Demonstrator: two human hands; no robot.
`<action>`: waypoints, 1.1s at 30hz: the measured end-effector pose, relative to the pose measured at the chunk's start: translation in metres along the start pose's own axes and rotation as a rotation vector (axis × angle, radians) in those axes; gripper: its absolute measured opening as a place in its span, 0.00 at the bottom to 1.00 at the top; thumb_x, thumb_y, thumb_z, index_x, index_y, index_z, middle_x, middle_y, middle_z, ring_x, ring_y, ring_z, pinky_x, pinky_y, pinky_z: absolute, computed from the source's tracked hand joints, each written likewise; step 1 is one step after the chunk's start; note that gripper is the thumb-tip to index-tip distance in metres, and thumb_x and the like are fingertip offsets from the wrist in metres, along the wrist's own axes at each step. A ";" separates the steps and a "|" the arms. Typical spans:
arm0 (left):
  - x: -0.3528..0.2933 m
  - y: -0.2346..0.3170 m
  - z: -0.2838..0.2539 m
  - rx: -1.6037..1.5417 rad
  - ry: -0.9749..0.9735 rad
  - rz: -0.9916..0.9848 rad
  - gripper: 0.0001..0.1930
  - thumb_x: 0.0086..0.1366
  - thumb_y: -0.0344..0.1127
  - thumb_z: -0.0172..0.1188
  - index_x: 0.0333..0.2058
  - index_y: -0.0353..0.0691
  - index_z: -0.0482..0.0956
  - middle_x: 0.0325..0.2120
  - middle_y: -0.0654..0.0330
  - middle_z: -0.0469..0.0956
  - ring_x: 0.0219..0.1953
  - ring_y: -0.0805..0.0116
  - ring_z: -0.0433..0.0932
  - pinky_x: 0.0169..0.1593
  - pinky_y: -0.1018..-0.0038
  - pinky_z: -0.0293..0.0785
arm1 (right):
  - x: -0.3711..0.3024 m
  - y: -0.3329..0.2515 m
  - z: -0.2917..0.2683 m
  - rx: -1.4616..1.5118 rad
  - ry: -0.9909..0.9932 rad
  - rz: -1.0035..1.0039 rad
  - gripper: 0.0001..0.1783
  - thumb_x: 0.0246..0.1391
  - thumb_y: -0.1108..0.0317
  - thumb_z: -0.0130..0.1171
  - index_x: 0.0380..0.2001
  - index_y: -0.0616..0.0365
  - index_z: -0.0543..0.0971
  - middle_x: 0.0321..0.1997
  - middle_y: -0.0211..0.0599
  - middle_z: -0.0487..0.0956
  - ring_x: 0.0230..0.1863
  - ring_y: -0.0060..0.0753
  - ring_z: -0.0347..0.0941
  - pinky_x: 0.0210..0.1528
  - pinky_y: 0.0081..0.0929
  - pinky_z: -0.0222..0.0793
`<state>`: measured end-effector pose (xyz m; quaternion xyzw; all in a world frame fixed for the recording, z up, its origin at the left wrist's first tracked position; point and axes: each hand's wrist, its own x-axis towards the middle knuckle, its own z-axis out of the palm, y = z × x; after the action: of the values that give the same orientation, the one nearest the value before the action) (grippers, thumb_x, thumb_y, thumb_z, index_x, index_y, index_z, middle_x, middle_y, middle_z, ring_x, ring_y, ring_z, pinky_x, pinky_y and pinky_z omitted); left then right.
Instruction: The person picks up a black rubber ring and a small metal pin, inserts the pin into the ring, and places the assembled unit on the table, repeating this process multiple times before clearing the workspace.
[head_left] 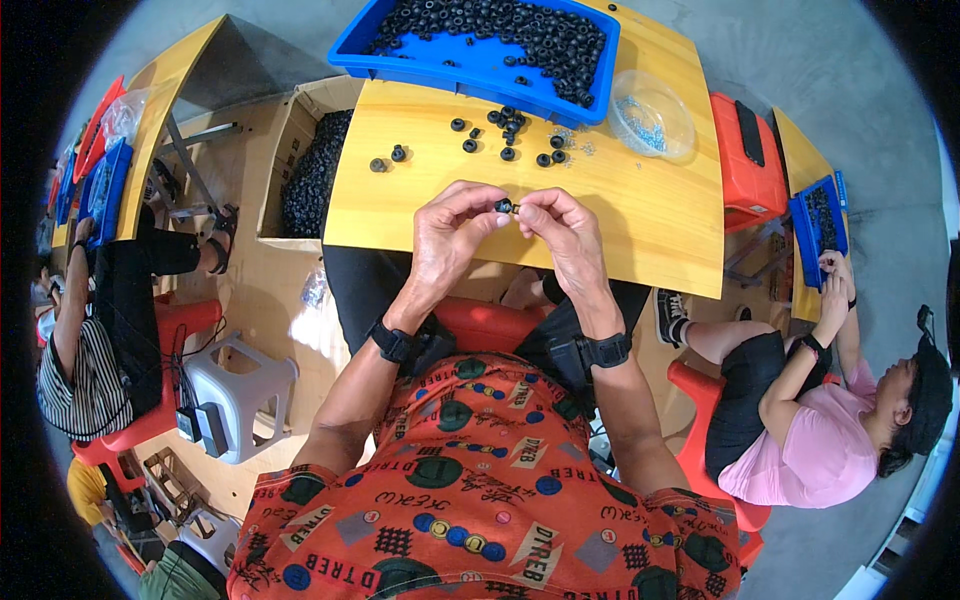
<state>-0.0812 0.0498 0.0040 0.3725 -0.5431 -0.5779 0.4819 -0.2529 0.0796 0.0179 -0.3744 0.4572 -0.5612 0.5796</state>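
Above the near edge of the yellow table [400,205], my two hands meet fingertip to fingertip. My left hand [447,238] pinches a small black round plastic part [503,205] between thumb and forefinger. Against its right side, my right hand [568,235] is closed in a pinch; a tiny piece shows at its fingertips, too small to name. Several similar loose black parts [508,154] lie on the table just beyond my hands. Farther back stands a blue tray [440,75] heaped with more of them. Beside it, a transparent round tub [677,125] holds small bluish-silver pieces.
Left of the table, a cardboard box [275,215] is full of black parts. A red case [745,165] stands at the right. One co-worker [800,440] sits on the right by another blue tray [820,225]; others sit at left near a grey stool [235,390].
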 end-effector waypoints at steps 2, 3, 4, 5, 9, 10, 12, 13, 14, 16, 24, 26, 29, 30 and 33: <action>0.000 -0.001 0.000 0.028 -0.004 0.007 0.14 0.56 0.18 0.66 0.42 0.34 0.84 0.39 0.63 0.79 0.40 0.75 0.77 0.47 0.79 0.75 | 0.000 -0.001 0.001 -0.049 -0.009 -0.010 0.09 0.56 0.67 0.68 0.36 0.61 0.82 0.29 0.27 0.79 0.31 0.17 0.72 0.37 0.18 0.68; 0.000 -0.002 0.001 0.027 0.007 0.028 0.14 0.56 0.18 0.66 0.42 0.34 0.84 0.36 0.63 0.79 0.39 0.75 0.77 0.45 0.79 0.74 | 0.000 -0.001 0.001 -0.049 -0.009 -0.009 0.09 0.56 0.67 0.68 0.36 0.61 0.82 0.29 0.27 0.79 0.31 0.17 0.72 0.37 0.18 0.68; 0.000 -0.003 0.001 0.027 0.018 0.049 0.14 0.56 0.19 0.67 0.42 0.35 0.84 0.34 0.62 0.78 0.37 0.75 0.76 0.43 0.79 0.74 | 0.000 -0.002 0.001 -0.070 -0.011 -0.006 0.09 0.56 0.67 0.68 0.36 0.61 0.82 0.29 0.27 0.79 0.31 0.17 0.71 0.37 0.18 0.67; 0.000 -0.002 0.001 0.027 0.019 0.048 0.14 0.56 0.19 0.67 0.42 0.35 0.84 0.34 0.62 0.78 0.37 0.75 0.76 0.43 0.79 0.74 | 0.001 -0.002 0.001 -0.092 -0.013 -0.003 0.09 0.56 0.67 0.68 0.35 0.61 0.82 0.28 0.26 0.79 0.31 0.17 0.71 0.37 0.18 0.67; 0.001 0.006 0.002 0.166 -0.009 0.137 0.14 0.55 0.19 0.67 0.41 0.35 0.85 0.35 0.59 0.80 0.36 0.72 0.78 0.43 0.77 0.75 | 0.001 -0.005 -0.001 -0.124 -0.005 0.003 0.08 0.57 0.67 0.67 0.35 0.61 0.82 0.29 0.26 0.79 0.31 0.16 0.70 0.37 0.17 0.67; 0.001 0.007 0.001 0.213 -0.024 0.167 0.14 0.54 0.19 0.67 0.41 0.35 0.84 0.35 0.58 0.81 0.37 0.71 0.79 0.42 0.76 0.76 | 0.001 -0.006 -0.001 -0.153 -0.010 0.006 0.08 0.57 0.67 0.67 0.35 0.61 0.82 0.28 0.26 0.78 0.31 0.16 0.70 0.37 0.17 0.67; 0.002 0.007 0.001 0.226 -0.023 0.187 0.13 0.54 0.19 0.67 0.40 0.34 0.84 0.35 0.58 0.81 0.37 0.70 0.79 0.43 0.76 0.76 | 0.002 -0.007 -0.001 -0.182 -0.016 0.008 0.08 0.57 0.68 0.67 0.35 0.61 0.82 0.28 0.26 0.78 0.31 0.16 0.70 0.37 0.17 0.67; 0.002 0.006 0.001 0.239 -0.024 0.206 0.13 0.54 0.19 0.67 0.40 0.34 0.84 0.34 0.58 0.81 0.38 0.69 0.80 0.43 0.75 0.77 | 0.003 -0.007 -0.002 -0.193 -0.033 0.010 0.08 0.57 0.68 0.66 0.36 0.61 0.82 0.29 0.25 0.78 0.31 0.15 0.70 0.37 0.17 0.67; 0.001 0.007 0.000 0.239 -0.023 0.206 0.13 0.54 0.19 0.67 0.40 0.34 0.84 0.34 0.58 0.81 0.38 0.69 0.80 0.43 0.75 0.77 | 0.003 -0.007 -0.003 -0.204 -0.049 0.012 0.08 0.57 0.68 0.66 0.36 0.61 0.82 0.29 0.25 0.78 0.31 0.15 0.70 0.37 0.17 0.67; 0.001 0.009 0.000 0.246 -0.028 0.130 0.13 0.54 0.18 0.67 0.39 0.34 0.84 0.34 0.57 0.82 0.38 0.68 0.81 0.44 0.75 0.77 | 0.005 -0.006 -0.005 -0.189 -0.071 0.006 0.08 0.58 0.68 0.66 0.36 0.61 0.82 0.29 0.25 0.78 0.31 0.15 0.70 0.37 0.17 0.67; 0.004 0.017 -0.004 0.227 -0.079 0.119 0.12 0.53 0.17 0.66 0.38 0.34 0.85 0.34 0.57 0.83 0.38 0.67 0.81 0.44 0.74 0.78 | 0.009 -0.010 -0.010 -0.241 -0.144 -0.013 0.08 0.58 0.68 0.66 0.36 0.61 0.81 0.30 0.25 0.79 0.31 0.15 0.71 0.37 0.17 0.68; 0.003 0.020 -0.004 0.232 -0.080 0.118 0.12 0.53 0.17 0.66 0.37 0.34 0.85 0.35 0.56 0.83 0.38 0.67 0.82 0.44 0.74 0.78 | 0.011 -0.009 -0.011 -0.207 -0.199 -0.007 0.11 0.58 0.67 0.67 0.39 0.60 0.79 0.32 0.26 0.79 0.32 0.16 0.72 0.38 0.17 0.69; 0.001 0.021 -0.004 0.262 -0.093 0.144 0.13 0.53 0.16 0.65 0.37 0.35 0.85 0.34 0.57 0.83 0.38 0.66 0.82 0.44 0.74 0.78 | 0.012 -0.008 -0.013 -0.146 -0.233 0.015 0.14 0.58 0.66 0.66 0.43 0.59 0.76 0.35 0.28 0.80 0.34 0.18 0.74 0.39 0.18 0.70; 0.000 0.023 -0.003 0.263 -0.091 0.155 0.13 0.53 0.16 0.65 0.38 0.35 0.85 0.34 0.57 0.83 0.38 0.66 0.82 0.44 0.74 0.78 | 0.012 -0.009 -0.013 -0.145 -0.233 0.016 0.14 0.58 0.66 0.66 0.43 0.59 0.76 0.35 0.28 0.80 0.34 0.18 0.74 0.39 0.18 0.70; -0.001 0.024 -0.004 0.280 -0.091 0.167 0.14 0.53 0.15 0.64 0.38 0.37 0.86 0.34 0.58 0.82 0.39 0.67 0.81 0.44 0.74 0.78 | 0.011 -0.009 -0.013 -0.034 -0.270 0.164 0.17 0.59 0.66 0.66 0.47 0.59 0.74 0.39 0.31 0.80 0.37 0.20 0.75 0.42 0.20 0.72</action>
<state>-0.0736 0.0508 0.0266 0.3629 -0.6687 -0.4709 0.4465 -0.2689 0.0691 0.0213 -0.4174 0.4135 -0.4487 0.6734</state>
